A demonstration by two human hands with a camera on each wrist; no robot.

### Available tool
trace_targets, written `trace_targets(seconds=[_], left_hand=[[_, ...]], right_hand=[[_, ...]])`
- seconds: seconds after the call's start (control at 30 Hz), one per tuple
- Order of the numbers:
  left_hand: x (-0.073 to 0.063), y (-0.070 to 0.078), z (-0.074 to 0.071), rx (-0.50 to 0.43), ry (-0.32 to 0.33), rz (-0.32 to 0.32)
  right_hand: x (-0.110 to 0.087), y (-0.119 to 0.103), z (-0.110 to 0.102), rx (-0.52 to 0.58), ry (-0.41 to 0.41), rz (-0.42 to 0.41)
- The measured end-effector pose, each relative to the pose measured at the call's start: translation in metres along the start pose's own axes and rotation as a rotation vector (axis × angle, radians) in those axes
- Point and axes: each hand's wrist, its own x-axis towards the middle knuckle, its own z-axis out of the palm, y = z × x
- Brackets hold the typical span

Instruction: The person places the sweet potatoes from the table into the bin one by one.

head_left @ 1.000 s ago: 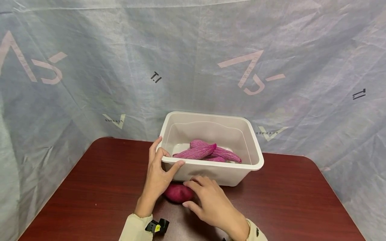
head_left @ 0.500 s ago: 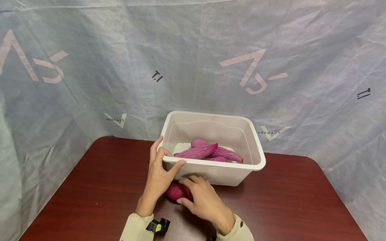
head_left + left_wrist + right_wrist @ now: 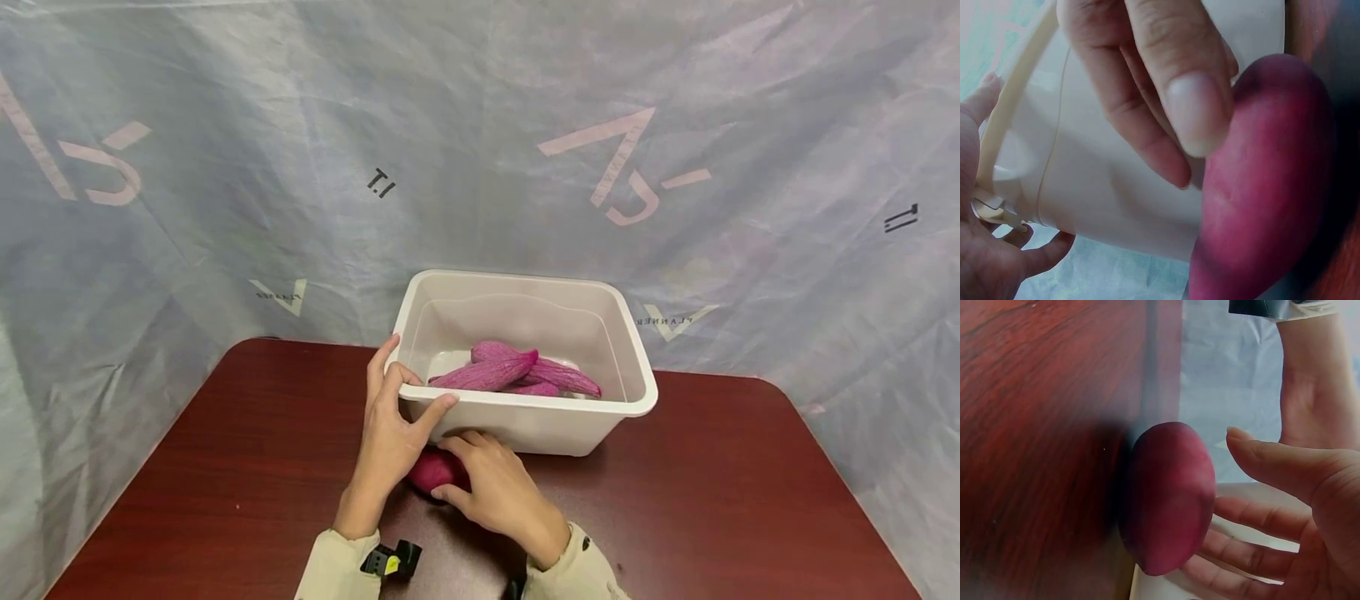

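Observation:
A smooth, deep-red sweet potato [image 3: 433, 472] lies on the table against the front of a white plastic bin [image 3: 525, 425]. My left hand [image 3: 387, 442] grips the bin's front left corner, thumb on the front rim and fingers at the left side. Around the right end of the sweet potato is my right hand [image 3: 501, 493], its fingers reaching between it and the bin. In the right wrist view those fingertips meet the side of the sweet potato [image 3: 1169, 500], while the thumb stands apart. Inside the bin several wrinkled, pinkish-purple long vegetables [image 3: 491, 372] lie piled together.
The dark red wooden table [image 3: 247, 475] has rounded far corners. Behind it hangs a grey printed cloth [image 3: 465, 167], close to the bin's back and round both sides. A small black device [image 3: 393, 561] is strapped on the left wrist.
My right hand has moved left, farther over the sweet potato, covering more of it. My left hand keeps its grip on the bin. The head view has tilted slightly.

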Motion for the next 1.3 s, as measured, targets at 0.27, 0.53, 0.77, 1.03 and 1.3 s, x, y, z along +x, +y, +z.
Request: trace_targets(seconds=[0.27, 0.53, 0.77, 1.03, 1.3], left_hand=[[0.000, 0.000, -0.001, -0.003, -0.004, -0.008], [0.000, 0.000, -0.001, 0.007, -0.005, -0.006], [0.001, 0.001, -0.001, 0.006, -0.006, -0.009], [0.002, 0.001, 0.000, -0.010, -0.009, -0.018], [0.001, 0.000, 0.000, -0.018, -0.014, -0.024]], right_hand=[[0.001, -0.001, 0.003, 0.000, -0.020, 0.016], [0.000, 0.000, 0.006, 0.011, -0.036, 0.027], [0.001, 0.002, 0.010, 0.029, -0.048, 0.022], [0.002, 0.004, 0.013, 0.071, -0.057, 0.032], [0.002, 0.005, 0.011, 0.092, -0.057, 0.016]])
